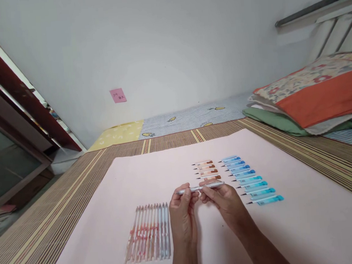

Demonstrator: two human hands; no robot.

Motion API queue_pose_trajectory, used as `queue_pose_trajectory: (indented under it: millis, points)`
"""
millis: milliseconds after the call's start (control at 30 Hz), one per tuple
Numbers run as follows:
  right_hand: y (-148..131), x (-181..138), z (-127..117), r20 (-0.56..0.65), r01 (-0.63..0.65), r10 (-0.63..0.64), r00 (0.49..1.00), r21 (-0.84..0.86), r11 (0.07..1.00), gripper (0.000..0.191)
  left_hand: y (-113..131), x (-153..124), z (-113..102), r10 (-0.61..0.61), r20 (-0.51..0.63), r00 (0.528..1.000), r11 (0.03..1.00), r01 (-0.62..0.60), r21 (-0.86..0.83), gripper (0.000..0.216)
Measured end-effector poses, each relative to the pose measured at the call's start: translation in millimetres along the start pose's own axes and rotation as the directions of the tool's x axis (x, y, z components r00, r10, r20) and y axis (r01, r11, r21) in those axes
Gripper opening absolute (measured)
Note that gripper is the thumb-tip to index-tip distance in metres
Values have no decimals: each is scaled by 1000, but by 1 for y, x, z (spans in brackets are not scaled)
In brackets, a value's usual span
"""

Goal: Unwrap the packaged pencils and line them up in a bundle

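Both hands hold one slim white pen (202, 186) level above a pale pink sheet (293, 228). My left hand (182, 210) pinches its left end. My right hand (222, 199) pinches the middle and right part. Behind the pen lies a short column of orange-capped pens (206, 170). To the right of it runs a longer slanted column of blue-capped pens (249, 179). A row of several clear pen barrels (149, 236) lies side by side on the sheet to the left of my left wrist.
The pink sheet rests on a striped woven mat (49, 223). Folded bedding and an orange-floral pillow (316, 92) sit at the right. A pink sticky note (118, 95) is on the white wall. A dark wooden cabinet (8, 133) stands at the left.
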State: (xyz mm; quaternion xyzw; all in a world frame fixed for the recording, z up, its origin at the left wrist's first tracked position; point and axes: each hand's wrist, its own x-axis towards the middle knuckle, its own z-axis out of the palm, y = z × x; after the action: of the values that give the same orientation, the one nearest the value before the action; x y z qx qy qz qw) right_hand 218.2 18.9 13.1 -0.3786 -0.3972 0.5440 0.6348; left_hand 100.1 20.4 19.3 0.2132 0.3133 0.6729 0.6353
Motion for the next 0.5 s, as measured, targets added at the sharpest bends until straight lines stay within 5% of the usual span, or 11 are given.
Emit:
queue_pose_trajectory:
  millis: [200,500]
  points:
    - [-1,2,4,-7,-93,98,995,246,965,32,-7,0,-5,63,72,995,985,-74,159,34]
    - [5,0,4,-37,34,-33,999,23,999,26,-10,1,-5,117,-16,993,970,-110,218,31]
